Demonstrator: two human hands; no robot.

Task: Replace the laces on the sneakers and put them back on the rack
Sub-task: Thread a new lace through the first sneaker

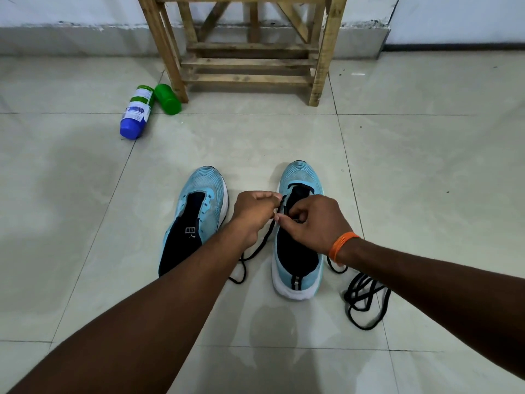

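Observation:
Two light-blue sneakers with white soles stand side by side on the tiled floor, toes pointing away from me. The left sneaker [199, 211] has no lace in it. Over the eyelets of the right sneaker [298, 251], my left hand [252, 214] pinches a black lace [255, 251] at the shoe's left edge. My right hand [315, 223], with an orange band on its wrist, pinches the same lace over the tongue. The lace's loose part trails on the floor between the shoes. A second black lace [363, 302] lies bundled to the right of the right sneaker.
A wooden rack [250, 64] with slatted lower shelves stands against the wall straight ahead. A blue-capped white bottle [136, 112] and a green cup [168, 98] lie on the floor by the rack's left leg.

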